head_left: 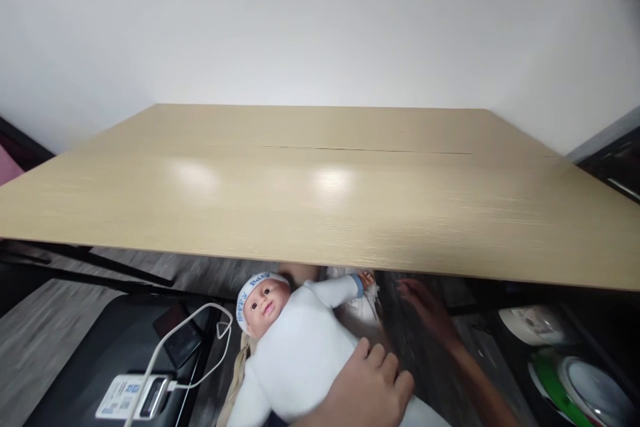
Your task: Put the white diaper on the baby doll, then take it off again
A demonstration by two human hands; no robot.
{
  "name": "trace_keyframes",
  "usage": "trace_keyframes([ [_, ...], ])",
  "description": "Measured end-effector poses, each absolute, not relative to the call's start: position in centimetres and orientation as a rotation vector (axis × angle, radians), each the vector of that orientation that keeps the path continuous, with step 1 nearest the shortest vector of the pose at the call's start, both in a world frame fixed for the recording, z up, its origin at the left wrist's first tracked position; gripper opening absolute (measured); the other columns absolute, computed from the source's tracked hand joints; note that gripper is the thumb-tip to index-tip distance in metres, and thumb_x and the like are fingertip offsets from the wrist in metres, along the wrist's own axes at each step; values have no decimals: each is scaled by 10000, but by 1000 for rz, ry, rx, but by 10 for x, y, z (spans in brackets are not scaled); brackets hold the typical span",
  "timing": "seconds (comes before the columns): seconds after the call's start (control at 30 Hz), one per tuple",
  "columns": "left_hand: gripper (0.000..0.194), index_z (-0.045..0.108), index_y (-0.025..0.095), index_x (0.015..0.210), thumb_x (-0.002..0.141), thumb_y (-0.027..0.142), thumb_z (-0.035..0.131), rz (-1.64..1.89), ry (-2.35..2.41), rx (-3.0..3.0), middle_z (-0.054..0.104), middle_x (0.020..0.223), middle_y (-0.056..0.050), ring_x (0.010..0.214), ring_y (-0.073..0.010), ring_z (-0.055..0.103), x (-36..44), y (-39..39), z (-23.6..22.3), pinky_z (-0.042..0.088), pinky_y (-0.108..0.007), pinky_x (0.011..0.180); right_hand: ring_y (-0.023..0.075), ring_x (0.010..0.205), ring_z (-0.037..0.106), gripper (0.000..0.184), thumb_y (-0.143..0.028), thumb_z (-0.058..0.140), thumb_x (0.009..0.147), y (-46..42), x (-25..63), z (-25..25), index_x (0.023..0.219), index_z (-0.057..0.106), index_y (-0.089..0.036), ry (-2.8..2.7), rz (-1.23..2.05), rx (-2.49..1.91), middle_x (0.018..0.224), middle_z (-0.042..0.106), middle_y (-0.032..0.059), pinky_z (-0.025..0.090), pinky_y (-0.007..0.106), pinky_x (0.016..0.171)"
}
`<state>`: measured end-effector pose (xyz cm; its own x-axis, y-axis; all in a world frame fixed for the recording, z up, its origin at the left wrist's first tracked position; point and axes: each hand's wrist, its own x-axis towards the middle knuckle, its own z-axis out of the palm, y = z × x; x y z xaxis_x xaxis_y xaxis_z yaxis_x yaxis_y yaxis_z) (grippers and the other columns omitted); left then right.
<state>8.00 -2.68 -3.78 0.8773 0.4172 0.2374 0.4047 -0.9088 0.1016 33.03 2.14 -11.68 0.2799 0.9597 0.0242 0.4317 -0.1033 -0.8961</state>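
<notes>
A baby doll in white clothing lies tilted on its back below the table's front edge. Blue lettering runs across its white headband, and one arm stretches toward the table edge. My left hand is laid over the doll's lower body, its fingers curled round it. Farther right, my right hand reaches under the table edge with fingers stretched out, apart from the doll. Shadow dims that hand, and I see nothing held in it. White frilly fabric shows beneath the doll's outstretched arm.
The wooden table spans the view before a white wall. At lower left, a black seat bears a dark flat device and a white device with a cable. Green and white containers sit lower right.
</notes>
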Motion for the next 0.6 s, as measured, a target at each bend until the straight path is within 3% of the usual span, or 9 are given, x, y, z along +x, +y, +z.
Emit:
trace_keyframes([
  [0.13, 245, 579, 185, 869, 1040, 343, 654, 494, 705, 3050, 646, 792, -21, 718, -205, 567, 84, -36, -54, 338, -385, 692, 303, 1323, 664, 411, -477, 695, 962, 28, 294, -60, 1315, 736, -271, -1667, 932, -1510, 1379, 734, 107, 498, 476, 1202],
  [0.23, 247, 602, 181, 846, 1018, 344, 672, 437, 701, 3074, 649, 768, -34, 707, -209, 565, 87, -41, -62, 337, -384, 668, 283, 1478, 531, 543, -310, 658, 979, 44, 257, -28, 1518, 603, -290, -2075, 1033, -1313, 1570, 595, 99, 405, 465, 1274],
  [0.3, 252, 619, 179, 842, 1014, 354, 674, 362, 707, 3082, 658, 761, -43, 711, -212, 570, 88, -43, -66, 343, -383, 661, 286, 1455, 540, 589, -246, 688, 934, 59, 232, -21, 1514, 586, -264, -2319, 991, -1249, 1550, 607, 103, 414, 452, 1250],
  [0.43, 288, 637, 184, 792, 1004, 373, 686, 330, 745, 3127, 656, 704, -52, 684, -210, 576, 89, -45, -80, 367, -375, 653, 299, 1139, 707, 361, -129, 625, 875, 77, 184, -18, 1232, 658, -174, -2670, 736, -1310, 1245, 754, 131, 519, 406, 1016],
  [0.6, 330, 659, 196, 707, 957, 399, 732, 404, 816, 3237, 670, 638, -69, 647, -223, 590, 87, -46, -76, 407, -370, 604, 266, 962, 725, 249, -102, 548, 885, 63, 154, 3, 1106, 619, -190, -2655, 606, -1299, 1101, 770, 112, 486, 347, 849],
])
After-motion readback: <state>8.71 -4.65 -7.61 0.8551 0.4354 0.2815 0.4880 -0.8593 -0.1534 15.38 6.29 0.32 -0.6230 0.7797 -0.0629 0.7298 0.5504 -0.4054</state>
